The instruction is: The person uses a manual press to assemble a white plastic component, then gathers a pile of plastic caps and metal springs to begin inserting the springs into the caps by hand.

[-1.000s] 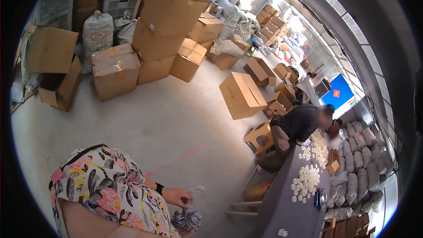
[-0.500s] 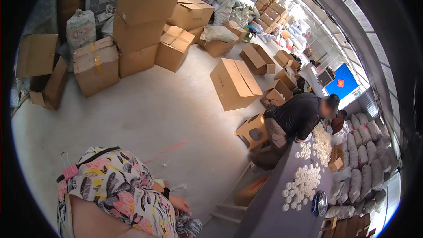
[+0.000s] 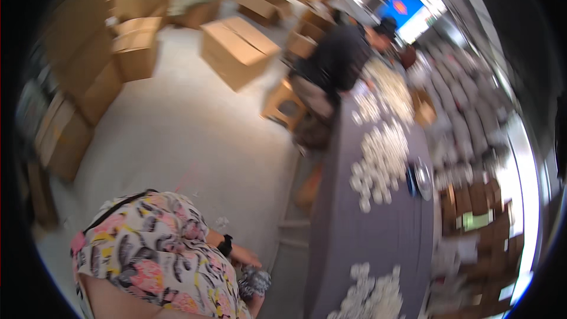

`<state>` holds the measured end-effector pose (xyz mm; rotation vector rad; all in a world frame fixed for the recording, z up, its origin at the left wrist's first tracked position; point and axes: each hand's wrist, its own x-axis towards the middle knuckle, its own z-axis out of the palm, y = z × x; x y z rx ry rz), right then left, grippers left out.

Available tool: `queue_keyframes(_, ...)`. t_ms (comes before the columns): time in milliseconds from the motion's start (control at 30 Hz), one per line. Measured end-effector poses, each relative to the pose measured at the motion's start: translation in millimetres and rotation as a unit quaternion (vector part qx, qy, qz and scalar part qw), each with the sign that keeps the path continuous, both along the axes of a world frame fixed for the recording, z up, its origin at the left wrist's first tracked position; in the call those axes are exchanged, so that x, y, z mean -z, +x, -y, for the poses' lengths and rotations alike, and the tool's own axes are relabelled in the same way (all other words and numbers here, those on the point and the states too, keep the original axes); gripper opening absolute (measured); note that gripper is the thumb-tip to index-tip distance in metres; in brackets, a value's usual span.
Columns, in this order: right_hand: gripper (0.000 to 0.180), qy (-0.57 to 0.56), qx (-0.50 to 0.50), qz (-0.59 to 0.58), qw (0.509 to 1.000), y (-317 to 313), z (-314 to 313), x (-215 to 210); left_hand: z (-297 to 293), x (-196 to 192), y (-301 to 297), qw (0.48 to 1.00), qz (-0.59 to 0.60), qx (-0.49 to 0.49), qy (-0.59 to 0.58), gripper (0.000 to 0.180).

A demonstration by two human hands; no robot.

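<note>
My left hand (image 3: 245, 256), with a black band on its wrist, reaches out from beside my floral-patterned garment (image 3: 147, 260). Its fingers look stretched out, though blurred, and nothing shows in them. Just below it is a crumpled grey-and-white bundle (image 3: 255, 282); whether the hand touches it I cannot tell. Bare skin of my right hand or forearm (image 3: 255, 305) shows under that bundle, its fingers hidden. To the right stands a long table with a grey-purple top (image 3: 378, 239), bearing a near pile of small white round pieces (image 3: 369, 295) and a middle pile (image 3: 381, 162).
Across the table's far end a person in a black jacket (image 3: 336, 53) leans over more white pieces (image 3: 390, 88). A shiny round metal dish (image 3: 423, 180) lies on the table's right edge. Cardboard boxes (image 3: 239, 50) stand on the floor; stacked grey sacks (image 3: 466, 94) line the right.
My view has swung right and nearer the table, so boxes and person shift left and a near pile of white pieces appears. My left hand stays close to the grey-and-white bundle.
</note>
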<state>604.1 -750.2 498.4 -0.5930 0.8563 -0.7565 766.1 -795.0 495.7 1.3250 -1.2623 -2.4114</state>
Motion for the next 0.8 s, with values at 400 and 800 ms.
queue_keyframes(400, 0.042, 0.032, 0.282, 0.01, 0.959, -157.4, -142.5, -40.1, -28.2, -56.5, -161.8, 0.985, -0.016, 0.168, -0.029, 0.035)
queue_keyframes(800, 0.043, -0.07, 0.395, -0.077, 0.913, -245.6, -183.5, -57.8, -44.7, -85.3, -309.1, 0.957, 0.093, 0.259, -0.09, 0.069)
